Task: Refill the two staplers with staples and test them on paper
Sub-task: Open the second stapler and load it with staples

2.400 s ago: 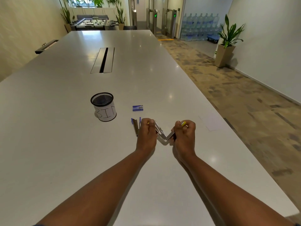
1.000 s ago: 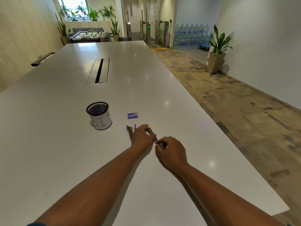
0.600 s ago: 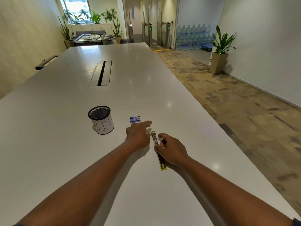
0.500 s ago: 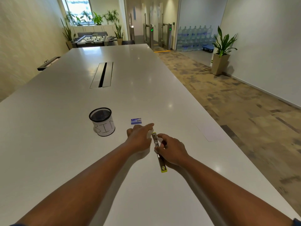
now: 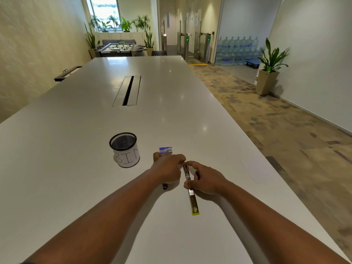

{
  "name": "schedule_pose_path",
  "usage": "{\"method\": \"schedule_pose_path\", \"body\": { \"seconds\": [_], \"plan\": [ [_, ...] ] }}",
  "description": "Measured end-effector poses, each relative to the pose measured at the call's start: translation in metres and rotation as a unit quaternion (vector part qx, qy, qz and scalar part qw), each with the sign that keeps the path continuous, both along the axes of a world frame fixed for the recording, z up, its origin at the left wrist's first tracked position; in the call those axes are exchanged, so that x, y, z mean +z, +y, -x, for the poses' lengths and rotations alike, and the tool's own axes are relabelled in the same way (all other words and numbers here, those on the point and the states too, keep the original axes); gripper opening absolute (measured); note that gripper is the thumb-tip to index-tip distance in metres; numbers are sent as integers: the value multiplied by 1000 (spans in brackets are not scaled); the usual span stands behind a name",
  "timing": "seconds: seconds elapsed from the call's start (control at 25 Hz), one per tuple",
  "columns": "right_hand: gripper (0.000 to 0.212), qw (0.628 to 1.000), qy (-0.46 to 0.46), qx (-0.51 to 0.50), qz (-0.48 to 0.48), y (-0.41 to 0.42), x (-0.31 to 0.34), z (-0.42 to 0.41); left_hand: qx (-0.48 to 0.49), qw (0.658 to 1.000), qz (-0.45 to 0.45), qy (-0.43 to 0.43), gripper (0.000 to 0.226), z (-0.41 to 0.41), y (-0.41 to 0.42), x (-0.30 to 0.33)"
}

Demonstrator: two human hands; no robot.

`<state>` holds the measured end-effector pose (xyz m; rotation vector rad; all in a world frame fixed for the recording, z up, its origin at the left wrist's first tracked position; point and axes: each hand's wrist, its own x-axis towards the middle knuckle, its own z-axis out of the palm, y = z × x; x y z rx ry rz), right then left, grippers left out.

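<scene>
white table, long and glossy: a person works on a stapler opened out flat, its yellow-tipped end pointing back toward them. the right hand pins the stapler's middle, thumb and fingers curled round the metal rail, its grip clamped on it. the left hand sits just left of that grip, fingertips pinched together at the stapler's far end; whether they hold a strip of staples is too small to tell. a dark object, likely the second stapler, peeks out under the left wrist. just beyond the left grip lies a small blue staple box, and further left stands a mesh cup labelled "bin". a sheet of paper lies well to the right of the right grip, near the table edge. the step in hand appears to be loading the first stapler. next, judging by the layout, the strip must seat straight in the rail before the top is folded shut; then the paper needs fetching for a test.
</scene>
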<state>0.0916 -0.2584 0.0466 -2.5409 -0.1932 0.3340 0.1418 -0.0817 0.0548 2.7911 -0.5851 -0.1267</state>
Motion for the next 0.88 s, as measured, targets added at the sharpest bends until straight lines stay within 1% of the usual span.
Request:
{"method": "schedule_pose_path", "body": {
  "seconds": [0.12,0.24,0.36,0.48,0.56,0.72,0.88],
  "plan": [
    [73,1000,2,7,8,0,0,-4,-10,1000,-23,1,40,-1,-1,2],
    [56,1000,2,3,-12,-1,-3,-4,-17,999,-48,-5,40,1,-2,3],
    [39,997,-45,-16,-56,-1,-12,3,-24,997,-67,-3,39,4,0,7],
    [36,989,-100,-41,-103,2,-23,14,-49,992,-116,-18,35,8,-1,12],
    [35,983,-124,-58,-120,5,-27,19,-55,990,-127,-17,33,12,-2,15],
    [42,980,-128,-67,-137,8,-23,24,-46,991,-122,-12,30,16,-3,16],
    [40,975,-140,-68,-155,10,-21,26,-54,986,-154,-21,25,15,-5,19]
  ]
}}
